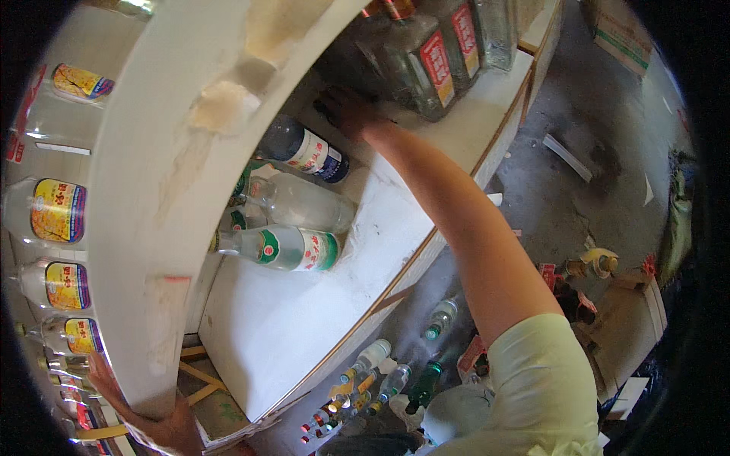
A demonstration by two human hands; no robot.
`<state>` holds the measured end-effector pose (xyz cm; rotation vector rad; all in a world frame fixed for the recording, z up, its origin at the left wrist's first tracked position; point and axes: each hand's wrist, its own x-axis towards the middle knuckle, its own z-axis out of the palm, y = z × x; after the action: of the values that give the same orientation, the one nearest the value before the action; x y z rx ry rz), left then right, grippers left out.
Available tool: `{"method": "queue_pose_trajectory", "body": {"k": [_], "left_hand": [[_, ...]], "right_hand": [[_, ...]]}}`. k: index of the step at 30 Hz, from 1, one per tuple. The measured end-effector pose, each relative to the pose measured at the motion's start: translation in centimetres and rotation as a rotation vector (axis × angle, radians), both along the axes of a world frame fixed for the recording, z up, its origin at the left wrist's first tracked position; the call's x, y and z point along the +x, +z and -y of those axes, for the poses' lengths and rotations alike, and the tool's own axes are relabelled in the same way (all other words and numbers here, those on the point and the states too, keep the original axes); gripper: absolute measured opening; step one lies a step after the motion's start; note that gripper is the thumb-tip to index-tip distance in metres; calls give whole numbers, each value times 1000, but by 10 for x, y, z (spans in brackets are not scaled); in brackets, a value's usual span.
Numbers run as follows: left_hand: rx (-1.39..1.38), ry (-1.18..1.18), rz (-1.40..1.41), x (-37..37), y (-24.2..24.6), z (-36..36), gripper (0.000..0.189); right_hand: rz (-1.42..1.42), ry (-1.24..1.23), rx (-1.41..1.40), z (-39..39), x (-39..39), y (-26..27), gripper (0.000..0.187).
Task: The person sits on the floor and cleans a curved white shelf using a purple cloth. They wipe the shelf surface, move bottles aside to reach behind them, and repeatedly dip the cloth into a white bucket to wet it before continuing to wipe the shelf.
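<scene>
My right hand (349, 111) reaches deep into a white shelf compartment (308, 319). It is in shadow, between square glass bottles (419, 65) with red labels and a dark bottle (308, 149) with a white and blue label; whether it holds anything is unclear. Beside the dark bottle stand a clear unlabelled bottle (313, 205) and a clear bottle with a green and white label (285, 248). At the lower left my left hand (137, 407) wraps around the end of the upper shelf board (142, 228), its fingers near a bottle with a yellow label (77, 335).
More yellow-labelled bottles (60, 211) line the upper shelf at the left. On the grey floor (530, 194) stand several glass bottles (393, 382), near a round pale container (459, 410). Cardboard boxes (624, 336) lie at the right, with a white strip (567, 158) farther up.
</scene>
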<state>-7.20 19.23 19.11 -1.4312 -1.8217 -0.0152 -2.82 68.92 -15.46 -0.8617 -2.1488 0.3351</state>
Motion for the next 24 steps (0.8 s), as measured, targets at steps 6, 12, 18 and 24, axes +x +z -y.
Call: {"method": "queue_pose_trajectory", "body": {"k": [6,12,18,24], "left_hand": [[8,-63,-120,-7,-2,-1,114],[148,-36,-74,-22,-9,4,91],[61,-49,140,-7,-9,-6,101],[3,12,-59,-6,-2,-1,106]], "right_hand": [[-235,-73,201,-42,-37,-12,43],[53,8,-189,-15,-33,22,44],[324,117,-118,48,57,51,51],[4,72,100,137,156,17,33]]}}
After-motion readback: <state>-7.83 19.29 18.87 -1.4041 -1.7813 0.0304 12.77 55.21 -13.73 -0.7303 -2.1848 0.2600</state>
